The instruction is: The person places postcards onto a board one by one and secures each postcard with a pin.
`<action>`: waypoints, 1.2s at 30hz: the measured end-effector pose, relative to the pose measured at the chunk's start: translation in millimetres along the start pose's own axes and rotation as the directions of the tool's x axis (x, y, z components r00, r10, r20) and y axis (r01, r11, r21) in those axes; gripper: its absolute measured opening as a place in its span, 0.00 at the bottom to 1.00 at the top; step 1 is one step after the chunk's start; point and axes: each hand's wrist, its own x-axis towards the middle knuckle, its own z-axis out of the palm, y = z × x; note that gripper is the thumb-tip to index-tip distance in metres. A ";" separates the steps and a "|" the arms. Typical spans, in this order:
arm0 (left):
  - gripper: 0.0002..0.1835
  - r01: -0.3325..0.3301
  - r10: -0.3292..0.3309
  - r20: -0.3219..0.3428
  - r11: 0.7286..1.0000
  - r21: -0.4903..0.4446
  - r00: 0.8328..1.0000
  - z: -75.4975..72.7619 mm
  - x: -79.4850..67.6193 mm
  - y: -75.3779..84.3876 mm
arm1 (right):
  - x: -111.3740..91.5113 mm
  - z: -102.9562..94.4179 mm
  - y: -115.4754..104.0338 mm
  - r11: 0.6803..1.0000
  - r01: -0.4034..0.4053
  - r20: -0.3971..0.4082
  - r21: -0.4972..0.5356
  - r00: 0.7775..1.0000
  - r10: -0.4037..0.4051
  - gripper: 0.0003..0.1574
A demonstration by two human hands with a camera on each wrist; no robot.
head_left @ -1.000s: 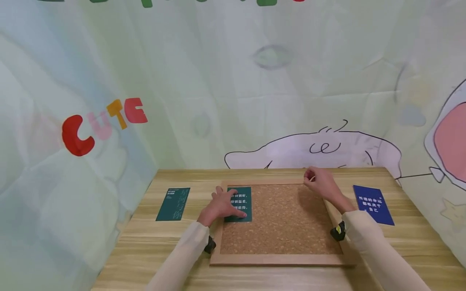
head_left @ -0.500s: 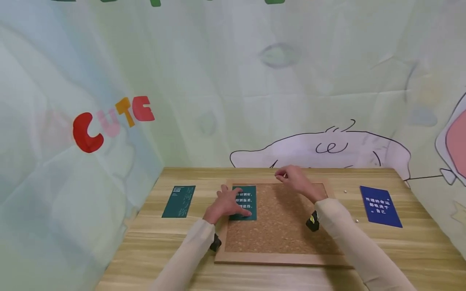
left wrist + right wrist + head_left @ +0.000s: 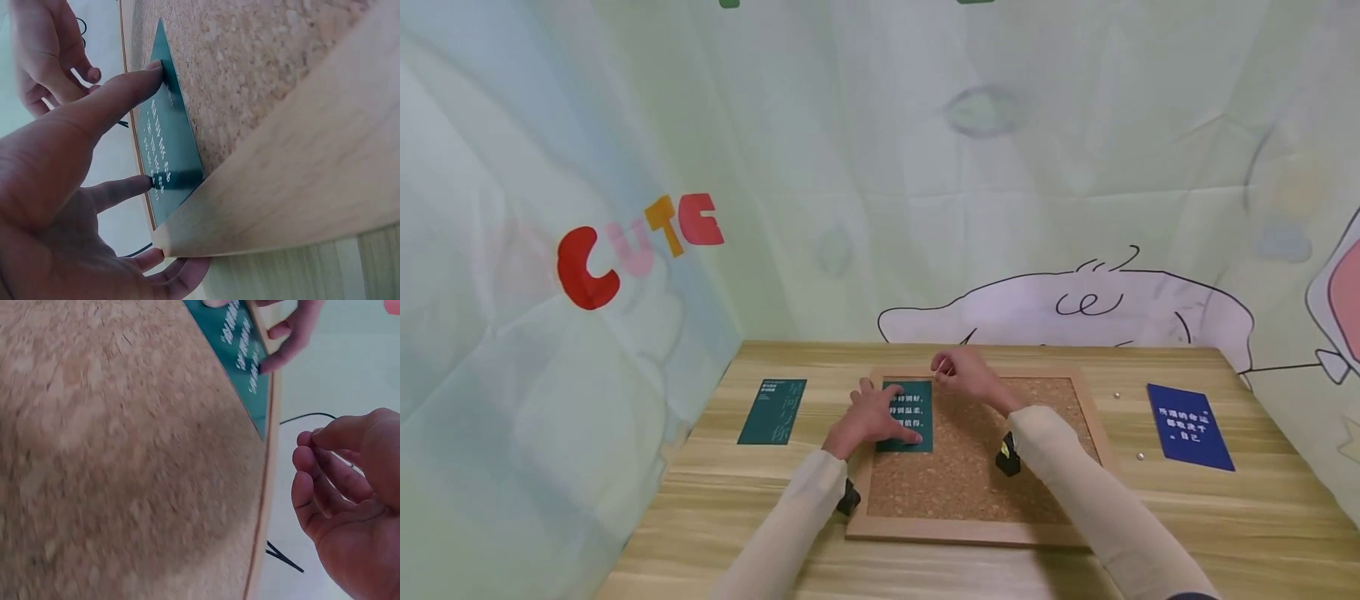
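The left hand (image 3: 865, 418) presses a dark green card (image 3: 917, 421) with white writing onto the upper left of a wood-framed cork board (image 3: 955, 492). Its thumb and a finger are spread across the card; in the left wrist view other fingertips (image 3: 187, 275) rest at the frame's edge. Over the board's far edge, just right of the card's upper corner, the right hand (image 3: 973, 379) has thumb and forefinger pinched together. A tiny pale pin shows at those fingertips in the head view; in the right wrist view the fingers (image 3: 306, 444) mostly hide it.
Another green card (image 3: 772, 412) lies on the wooden table (image 3: 700, 500) to the board's left. At the right lie a blue card (image 3: 1191, 427) and two small pale round tacks, one farther back (image 3: 1116, 396) and one nearer (image 3: 1141, 456). A printed curtain stands behind.
The right hand has moved left along the board's far edge, from its right corner to beside the green card. The left hand keeps its place on the card. The head view has shifted slightly.
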 end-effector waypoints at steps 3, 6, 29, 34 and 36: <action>0.54 0.004 -0.004 -0.002 1.000 -0.007 1.000 0.8 0.7 -0.2 | 4.1 6.9 -0.3 0.999 -0.012 0.005 0.031 1.000 0.011 0.05; 0.53 0.000 0.000 0.000 1.000 -0.014 1.000 1.2 0.9 -0.5 | 6.4 11.7 0.4 0.999 -0.020 0.012 0.033 1.000 0.020 0.04; 0.52 -0.017 0.017 0.006 1.000 -0.017 1.000 -0.2 -1.7 -0.9 | 12.3 27.4 5.0 0.997 -0.069 0.083 -0.036 0.994 0.072 0.07; 0.52 -0.018 0.018 0.001 1.000 -0.018 1.000 -0.6 -1.5 -0.8 | 18.1 27.0 1.0 0.986 -0.156 0.081 -0.054 0.984 0.160 0.10; 0.52 -0.016 0.016 0.002 1.000 -0.018 1.000 -0.6 -1.8 -0.7 | 20.6 26.8 0.0 0.977 -0.207 0.082 -0.046 0.974 0.210 0.11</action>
